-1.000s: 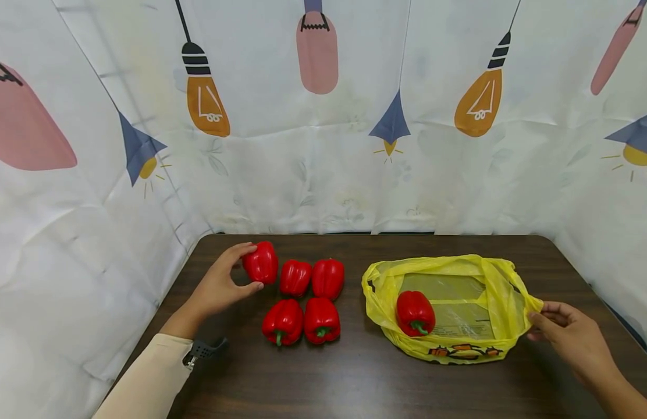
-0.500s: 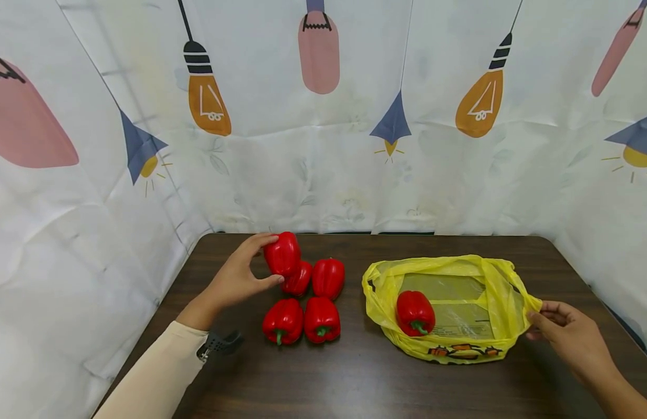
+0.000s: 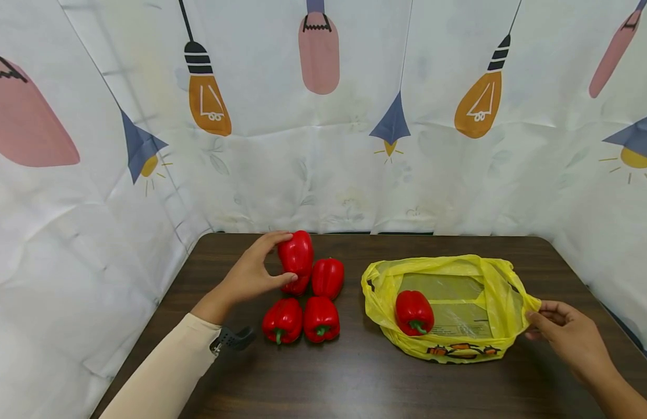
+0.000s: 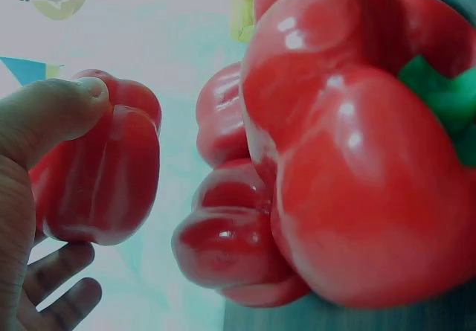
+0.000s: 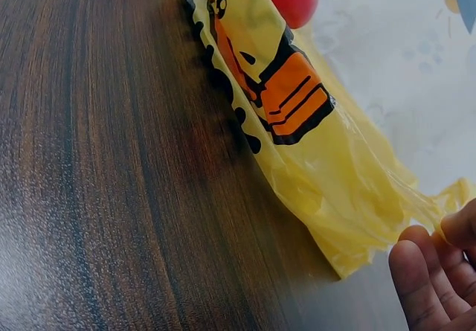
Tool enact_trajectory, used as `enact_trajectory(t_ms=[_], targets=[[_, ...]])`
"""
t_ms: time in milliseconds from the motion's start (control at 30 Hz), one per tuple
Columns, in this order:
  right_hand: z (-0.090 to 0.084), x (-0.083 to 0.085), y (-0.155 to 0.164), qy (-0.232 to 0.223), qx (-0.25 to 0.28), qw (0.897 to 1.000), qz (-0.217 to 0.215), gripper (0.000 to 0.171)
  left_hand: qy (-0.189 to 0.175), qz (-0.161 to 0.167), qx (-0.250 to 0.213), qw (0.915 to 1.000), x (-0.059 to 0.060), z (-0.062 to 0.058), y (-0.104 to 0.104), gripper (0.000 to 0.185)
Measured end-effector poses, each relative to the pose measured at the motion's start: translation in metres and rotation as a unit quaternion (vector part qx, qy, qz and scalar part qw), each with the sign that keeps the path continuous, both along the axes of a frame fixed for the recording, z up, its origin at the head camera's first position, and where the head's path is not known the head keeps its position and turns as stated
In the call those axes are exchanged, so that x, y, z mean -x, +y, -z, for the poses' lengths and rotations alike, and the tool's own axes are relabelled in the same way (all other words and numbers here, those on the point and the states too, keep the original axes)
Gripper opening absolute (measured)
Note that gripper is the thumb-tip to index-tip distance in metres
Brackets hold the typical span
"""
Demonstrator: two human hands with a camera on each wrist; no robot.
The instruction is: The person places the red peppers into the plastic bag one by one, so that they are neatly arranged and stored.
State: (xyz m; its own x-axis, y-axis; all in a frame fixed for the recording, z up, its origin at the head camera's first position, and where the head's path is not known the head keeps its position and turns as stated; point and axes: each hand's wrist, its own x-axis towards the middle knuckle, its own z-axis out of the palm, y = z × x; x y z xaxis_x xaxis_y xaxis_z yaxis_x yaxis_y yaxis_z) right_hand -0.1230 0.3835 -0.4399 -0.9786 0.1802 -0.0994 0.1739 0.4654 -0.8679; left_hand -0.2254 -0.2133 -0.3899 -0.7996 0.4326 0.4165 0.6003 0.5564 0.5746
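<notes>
A: Count peppers.
B: 6 red. 1 in left hand, fingers curled round the pepper, lifted over the group. 4 in the group on the table. 1 pepper in bag.
A: Bags?
B: 1 yellow bag, right of group. Right hand pinches its right edge.

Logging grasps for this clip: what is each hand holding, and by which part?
The left hand grips a red pepper round its side, thumb below and fingers on top. The right hand pinches the yellow bag at its right-hand edge.
</notes>
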Motion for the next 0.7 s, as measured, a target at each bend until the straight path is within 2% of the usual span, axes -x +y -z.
enact_trajectory(t_ms=[433,700], targets=[[0.002,0.001,0.000,-0.006,0.002,1.000,0.000,0.050,-0.023,0.016,-0.002,0.9996,0.003,-0.002,0.018,0.081],[0.001,0.002,0.000,-0.007,0.006,1.000,0.006,0.050,-0.013,0.031,-0.009,0.9994,0.006,-0.002,0.030,0.082]])
